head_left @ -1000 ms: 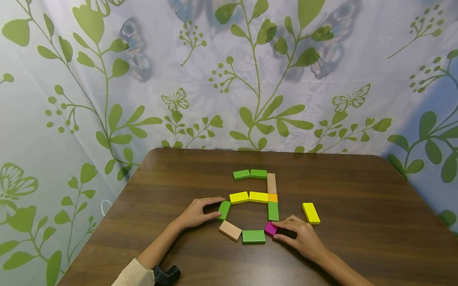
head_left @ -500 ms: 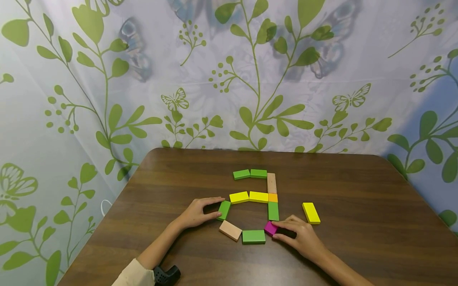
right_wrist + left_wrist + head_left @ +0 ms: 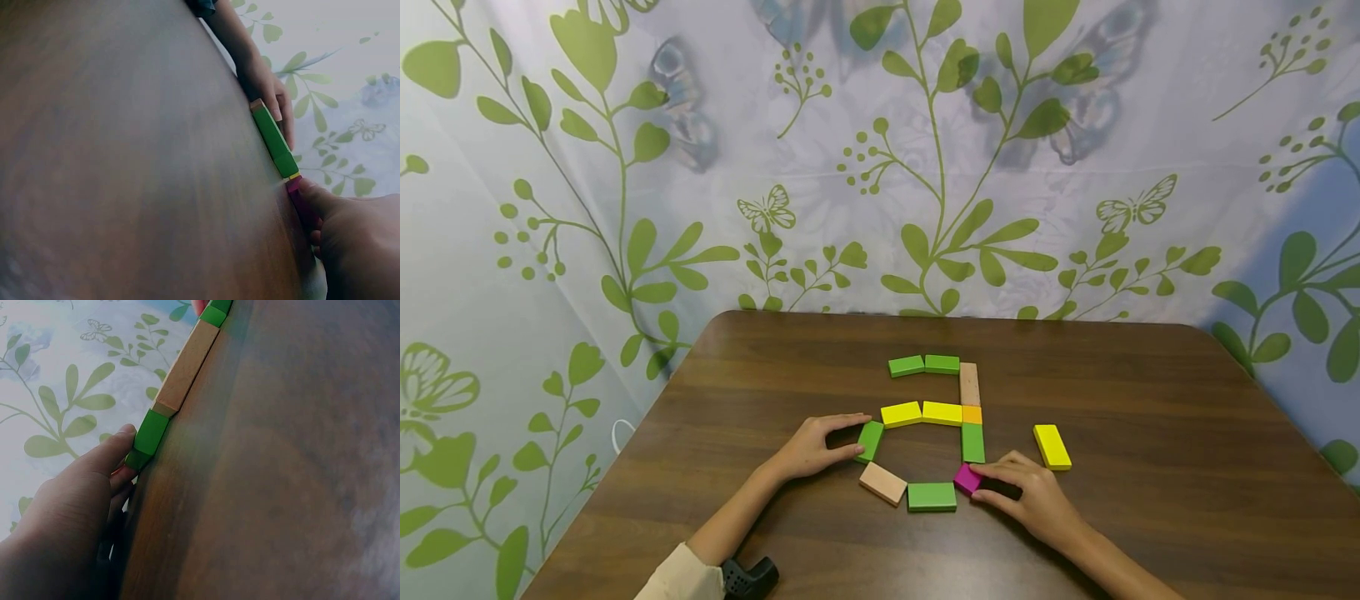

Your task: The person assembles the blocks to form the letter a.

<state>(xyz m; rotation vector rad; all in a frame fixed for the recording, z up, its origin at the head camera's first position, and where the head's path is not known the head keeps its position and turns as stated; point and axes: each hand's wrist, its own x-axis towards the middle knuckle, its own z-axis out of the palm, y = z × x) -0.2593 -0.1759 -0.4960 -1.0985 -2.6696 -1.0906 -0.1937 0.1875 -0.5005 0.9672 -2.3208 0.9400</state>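
Note:
My left hand [image 3: 808, 448] pinches a green block [image 3: 870, 442] between thumb and fingers at the left side of a loop of flat blocks. With thumb and forefinger, my right hand [image 3: 1033, 496] holds a small magenta block [image 3: 967, 479] at the loop's front right corner. Between them lie a plain wooden block [image 3: 883, 484] and a green front block [image 3: 932, 497]. Above the magenta block stands a lengthwise green block [image 3: 973, 443], then an orange block [image 3: 972, 415]. Two yellow blocks, one a left yellow block [image 3: 901, 414], close the loop's far side.
Beyond the loop, an upright wooden block [image 3: 970, 385] leads to two green blocks, the right green block [image 3: 942, 364] touching its top. A separate yellow block [image 3: 1052, 447] lies right of the right hand. A patterned curtain [image 3: 880, 167] hangs behind the brown table [image 3: 1150, 392].

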